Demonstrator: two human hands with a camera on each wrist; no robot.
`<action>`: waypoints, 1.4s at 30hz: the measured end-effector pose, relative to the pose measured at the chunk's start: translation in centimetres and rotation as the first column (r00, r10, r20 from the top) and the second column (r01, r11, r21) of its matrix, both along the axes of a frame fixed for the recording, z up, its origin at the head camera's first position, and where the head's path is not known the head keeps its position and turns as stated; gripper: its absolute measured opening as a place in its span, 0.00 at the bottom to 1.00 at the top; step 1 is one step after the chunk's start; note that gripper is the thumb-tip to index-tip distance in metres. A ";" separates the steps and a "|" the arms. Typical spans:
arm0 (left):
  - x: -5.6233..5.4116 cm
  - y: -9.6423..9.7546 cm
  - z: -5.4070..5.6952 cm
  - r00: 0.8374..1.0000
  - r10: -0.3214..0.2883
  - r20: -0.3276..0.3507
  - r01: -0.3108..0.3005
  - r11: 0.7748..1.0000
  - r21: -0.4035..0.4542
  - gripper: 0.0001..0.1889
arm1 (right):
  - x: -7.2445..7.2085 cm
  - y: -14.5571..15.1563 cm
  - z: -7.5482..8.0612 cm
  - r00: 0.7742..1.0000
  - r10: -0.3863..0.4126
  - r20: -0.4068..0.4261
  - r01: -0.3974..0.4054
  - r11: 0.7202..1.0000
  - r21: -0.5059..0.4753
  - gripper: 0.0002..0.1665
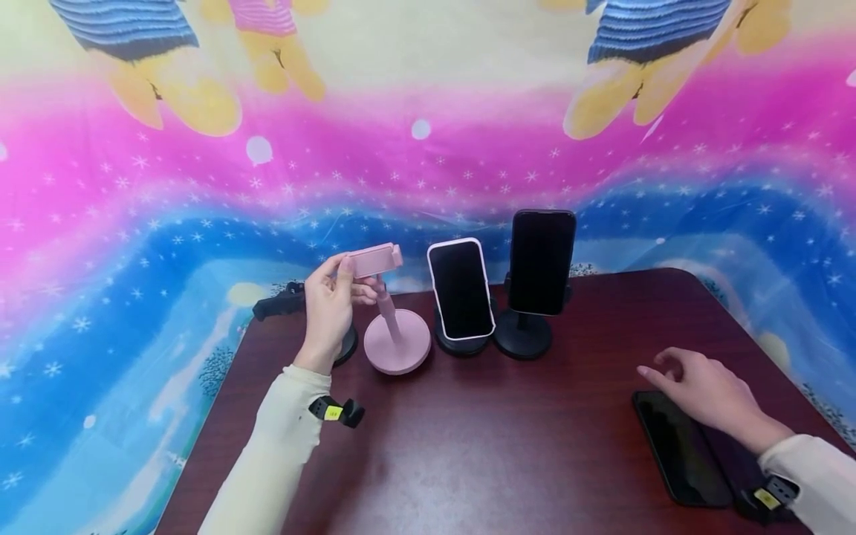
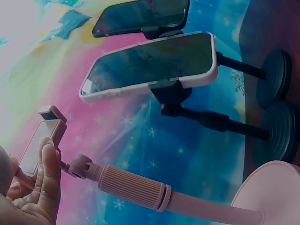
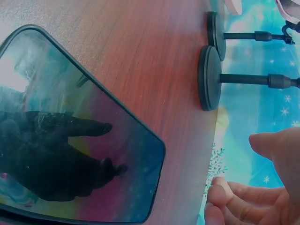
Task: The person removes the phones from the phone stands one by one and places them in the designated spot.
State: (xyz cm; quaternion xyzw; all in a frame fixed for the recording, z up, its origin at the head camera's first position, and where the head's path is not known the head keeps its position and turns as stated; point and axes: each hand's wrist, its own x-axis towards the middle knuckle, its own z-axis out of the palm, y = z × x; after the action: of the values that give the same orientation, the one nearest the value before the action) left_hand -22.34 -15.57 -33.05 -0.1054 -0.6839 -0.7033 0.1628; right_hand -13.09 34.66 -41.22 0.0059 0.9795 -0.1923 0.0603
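My left hand (image 1: 329, 308) grips the clamp (image 1: 374, 261) of a pink phone stand (image 1: 397, 342), thumb in front and fingers behind. In the left wrist view the clamp (image 2: 42, 145) is tilted on its jointed, ribbed neck (image 2: 131, 186), with nothing in it. My right hand (image 1: 715, 390) hovers above a black phone (image 1: 682, 449) that lies face up on the table. In the right wrist view its fingers are loosely bent, with a gap to the thumb, and hold nothing. The screen of that phone (image 3: 79, 140) reflects the hand.
Right of the pink stand, a white-cased phone (image 1: 461, 290) and a black phone (image 1: 543, 261) stand upright in black stands. Another black stand (image 1: 281, 301) is partly hidden behind my left hand. A patterned cloth (image 1: 428, 163) hangs behind the dark red table (image 1: 521, 446).
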 end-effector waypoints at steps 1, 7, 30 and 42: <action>-0.2 0.0 0.0 1.000 0.000 0.005 0.000 1.000 -0.003 0.21 | 0.0 0.0 0.0 1.000 0.001 0.001 -0.001 1.000 0.000 0.43; -1.3 -0.1 -0.4 0.999 0.021 0.042 -0.019 0.999 -0.042 0.23 | 0.0 -0.1 0.0 1.000 0.000 0.007 0.000 1.000 0.006 0.42; -3.0 -0.4 -0.6 0.985 0.069 0.161 -0.060 0.996 -0.058 0.23 | 0.2 0.6 -0.1 1.000 0.001 0.011 -0.001 1.000 0.007 0.41; -3.5 -0.6 -0.9 0.976 0.095 0.197 -0.083 0.994 -0.068 0.24 | 0.5 1.0 -0.4 1.000 0.003 0.025 -0.003 1.000 -0.005 0.41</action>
State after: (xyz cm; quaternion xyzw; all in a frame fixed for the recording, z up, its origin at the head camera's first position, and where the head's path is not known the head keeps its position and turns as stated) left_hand -25.88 -16.13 -33.94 -0.0083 -0.7215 -0.6816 0.1214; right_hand -12.61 35.65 -41.62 0.0069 0.9781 -0.1947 0.0726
